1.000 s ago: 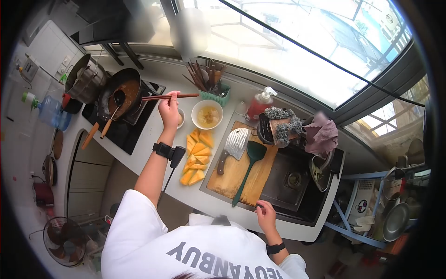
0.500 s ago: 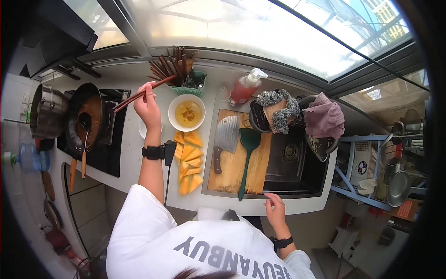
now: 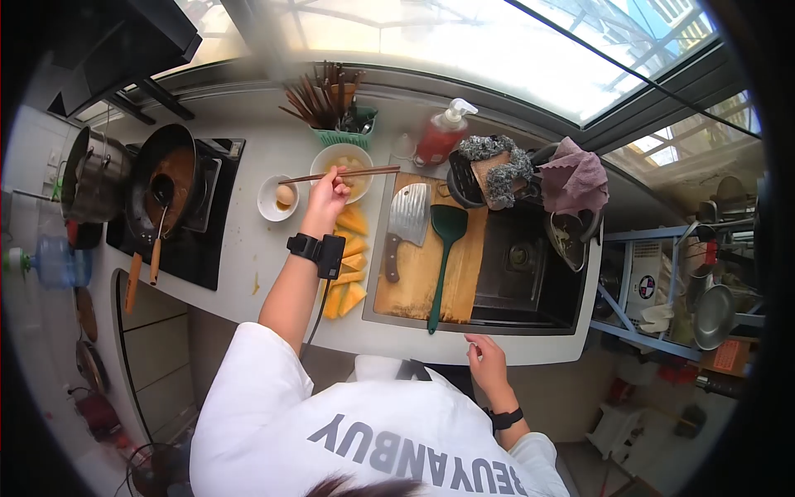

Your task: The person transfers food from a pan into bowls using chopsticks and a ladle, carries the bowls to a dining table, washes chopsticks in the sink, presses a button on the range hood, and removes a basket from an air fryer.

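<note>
My left hand (image 3: 330, 192) is closed on a pair of brown chopsticks (image 3: 381, 170), held level over a white bowl (image 3: 320, 164) of pale yellow liquid. Just left of it, a small white bowl (image 3: 268, 210) holds a round brownish thing like an egg (image 3: 285, 195). Orange melon-like wedges (image 3: 351, 263) lie below my left wrist. My right hand (image 3: 489, 363) rests by the counter's front edge, fingers loosely bent and apart, holding nothing. Near it, a green spatula (image 3: 448, 240) and a cleaver (image 3: 409, 217) lie on the wooden cutting board (image 3: 406, 305).
A wok (image 3: 166, 178) with brown sauce and a ladle sits on the stove (image 3: 217, 166), beside a steel pot (image 3: 93, 178). Behind the bowls are a green utensil basket (image 3: 344, 137) and a red soap bottle (image 3: 439, 139). The sink (image 3: 530, 286) is at the right.
My left hand has moved right, bringing the chopsticks from left of the large bowl to over it. The small bowl now shows fully. The view has shifted; my right hand stays near the counter edge.
</note>
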`<control>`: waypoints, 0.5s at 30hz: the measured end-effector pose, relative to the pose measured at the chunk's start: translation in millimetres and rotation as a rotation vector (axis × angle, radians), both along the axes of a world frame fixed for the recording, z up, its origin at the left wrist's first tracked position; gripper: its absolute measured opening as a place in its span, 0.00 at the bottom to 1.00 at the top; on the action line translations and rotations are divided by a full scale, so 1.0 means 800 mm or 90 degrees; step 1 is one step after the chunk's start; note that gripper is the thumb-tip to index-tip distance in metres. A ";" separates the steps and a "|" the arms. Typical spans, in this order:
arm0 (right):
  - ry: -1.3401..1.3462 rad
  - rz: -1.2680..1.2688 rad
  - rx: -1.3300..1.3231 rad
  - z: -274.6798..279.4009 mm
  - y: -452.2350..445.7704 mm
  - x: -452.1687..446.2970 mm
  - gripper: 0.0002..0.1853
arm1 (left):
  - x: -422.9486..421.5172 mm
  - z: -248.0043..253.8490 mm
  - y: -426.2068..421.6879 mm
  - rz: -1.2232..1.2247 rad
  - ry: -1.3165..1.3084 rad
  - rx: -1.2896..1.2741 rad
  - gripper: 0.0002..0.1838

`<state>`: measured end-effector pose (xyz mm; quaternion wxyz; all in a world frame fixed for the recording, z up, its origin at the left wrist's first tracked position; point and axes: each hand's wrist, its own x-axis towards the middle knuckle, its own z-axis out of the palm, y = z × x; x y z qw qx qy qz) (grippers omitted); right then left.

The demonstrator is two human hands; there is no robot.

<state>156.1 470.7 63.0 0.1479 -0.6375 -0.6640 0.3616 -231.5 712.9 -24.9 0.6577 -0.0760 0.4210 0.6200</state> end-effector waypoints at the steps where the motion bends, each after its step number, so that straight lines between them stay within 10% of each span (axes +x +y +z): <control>1: 0.001 -0.009 0.013 -0.001 -0.007 0.001 0.10 | 0.001 -0.003 0.008 0.003 -0.017 -0.043 0.12; 10: -0.018 -0.052 0.016 -0.003 -0.044 0.007 0.10 | -0.018 -0.102 0.053 0.069 0.013 -0.223 0.08; 15: 0.007 -0.077 0.034 -0.006 -0.050 0.010 0.10 | -0.011 -0.044 0.043 0.078 -0.031 -0.223 0.09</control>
